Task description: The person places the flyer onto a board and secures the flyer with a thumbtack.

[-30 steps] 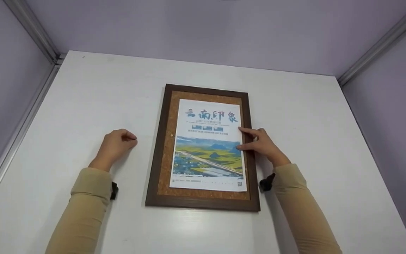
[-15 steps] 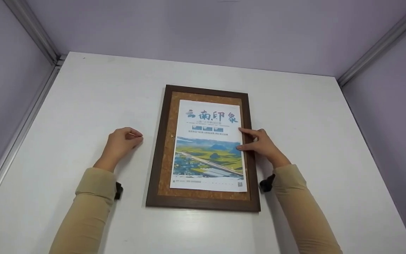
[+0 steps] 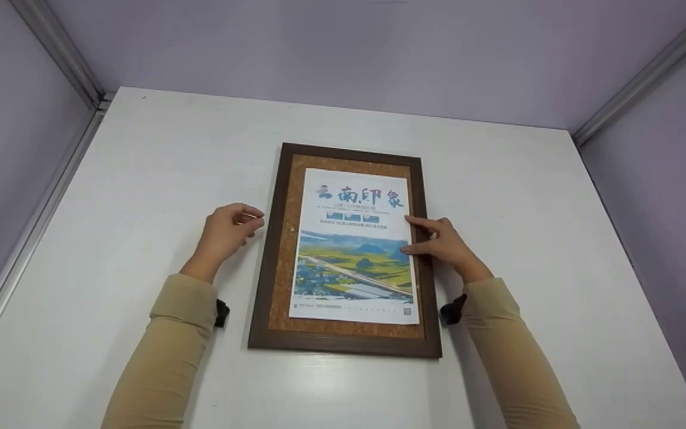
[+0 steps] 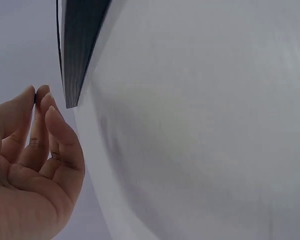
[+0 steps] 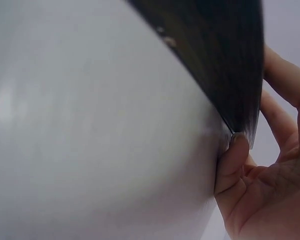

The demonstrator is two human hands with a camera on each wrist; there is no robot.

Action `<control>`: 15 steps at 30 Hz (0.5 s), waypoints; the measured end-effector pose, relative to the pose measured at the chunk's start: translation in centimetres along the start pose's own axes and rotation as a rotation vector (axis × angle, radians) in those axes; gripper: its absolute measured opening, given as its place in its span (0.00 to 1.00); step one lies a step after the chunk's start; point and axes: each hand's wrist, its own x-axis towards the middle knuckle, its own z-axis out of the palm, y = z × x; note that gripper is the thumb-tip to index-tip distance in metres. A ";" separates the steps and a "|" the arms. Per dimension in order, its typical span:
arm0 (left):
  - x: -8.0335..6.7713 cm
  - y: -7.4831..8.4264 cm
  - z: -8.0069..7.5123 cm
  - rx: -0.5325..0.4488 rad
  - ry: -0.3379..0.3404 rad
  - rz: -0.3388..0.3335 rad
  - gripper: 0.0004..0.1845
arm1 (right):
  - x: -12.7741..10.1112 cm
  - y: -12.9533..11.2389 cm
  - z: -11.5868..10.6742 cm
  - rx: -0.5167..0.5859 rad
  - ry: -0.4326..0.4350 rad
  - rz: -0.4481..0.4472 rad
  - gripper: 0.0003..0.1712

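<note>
A brown-framed cork board (image 3: 283,274) lies on the white table, with a printed landscape poster (image 3: 355,256) resting on its cork. My left hand (image 3: 227,235) is beside the frame's left edge. Between its thumb and a fingertip it pinches a tiny dark piece (image 4: 35,98); most of that piece is hidden, so its kind is unclear. My right hand (image 3: 447,244) rests its thumb and index finger, spread apart, on the poster's right edge. In the right wrist view, another finger (image 5: 235,155) touches the underside edge of the dark frame (image 5: 220,55).
The white tabletop (image 3: 170,149) surrounds the board on all sides. A lilac back wall (image 3: 343,53) and side panels with metal rails (image 3: 57,47) enclose the table. A black wrist camera (image 3: 221,313) sits below the left hand.
My left hand has moved right and slightly up, nearer to the frame's left edge. The right hand and the poster have stayed in place.
</note>
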 end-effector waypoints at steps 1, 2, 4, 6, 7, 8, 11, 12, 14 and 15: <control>0.1 0.2 0.2 -0.006 -0.002 0.000 0.15 | 0.0 0.0 0.0 0.002 0.000 -0.001 0.48; 0.1 0.5 0.3 -0.014 -0.005 -0.001 0.15 | 0.0 0.0 0.0 0.004 -0.001 -0.001 0.48; 0.2 0.9 0.6 -0.030 -0.007 -0.002 0.15 | 0.0 -0.1 0.0 0.002 -0.001 0.002 0.48; 0.4 1.4 0.7 -0.044 -0.007 -0.002 0.16 | 0.0 -0.1 0.0 -0.003 -0.002 0.006 0.48; 0.5 1.6 0.8 -0.047 -0.005 0.001 0.16 | 0.0 -0.1 0.0 -0.005 -0.002 0.007 0.48; 0.6 1.9 0.9 -0.049 -0.002 0.002 0.16 | 0.0 -0.1 0.0 -0.007 0.000 0.009 0.48; 1.0 2.4 1.1 -0.062 0.005 0.007 0.16 | 0.0 -0.1 0.0 -0.012 0.001 0.013 0.48; 1.1 2.6 1.2 -0.068 0.008 0.009 0.16 | 0.0 -0.1 0.0 -0.013 0.002 0.012 0.48; 1.3 3.1 1.4 -0.080 0.009 0.012 0.15 | 0.0 0.0 0.0 -0.018 0.001 0.005 0.48; 1.3 3.3 1.6 -0.089 0.009 0.012 0.15 | 0.0 0.0 0.0 -0.021 0.002 -0.001 0.48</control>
